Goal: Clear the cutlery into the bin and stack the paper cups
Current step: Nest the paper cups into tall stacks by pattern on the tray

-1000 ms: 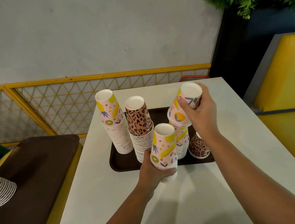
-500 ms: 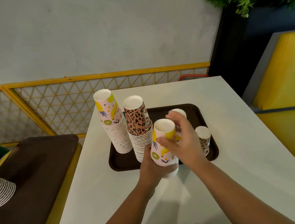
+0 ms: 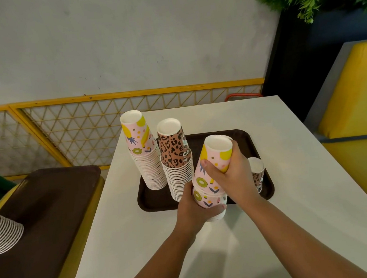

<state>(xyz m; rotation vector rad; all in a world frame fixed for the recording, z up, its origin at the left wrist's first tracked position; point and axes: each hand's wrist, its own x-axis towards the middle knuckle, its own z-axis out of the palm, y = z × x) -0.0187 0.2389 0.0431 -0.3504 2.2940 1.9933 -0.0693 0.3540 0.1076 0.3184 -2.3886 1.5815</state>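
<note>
A dark brown tray (image 3: pixel 152 202) lies on the white table (image 3: pixel 292 173). On it stand a tall pink fruit-print cup stack (image 3: pixel 145 155) and a leopard-print stack (image 3: pixel 176 161), both upside down. My left hand (image 3: pixel 195 211) grips the base of a shorter pink stack (image 3: pixel 205 198) at the tray's front edge. My right hand (image 3: pixel 232 174) grips a pink fruit-print cup (image 3: pixel 215 156) set on top of that stack. A small leopard-print cup (image 3: pixel 257 172) stands behind my right hand, partly hidden. No cutlery is visible.
A second brown tray (image 3: pixel 47 217) sits on a yellow stand at left, with a white ribbed cup stack (image 3: pixel 2 232) lying at the frame's left edge. A yellow lattice railing (image 3: pixel 66 131) runs behind. A yellow cushioned seat (image 3: pixel 356 92) is at right.
My right hand carried a pink cup from the tray's right side down and left onto the stack held in my left hand. The stack on the tray behind it is now hidden or gone.
</note>
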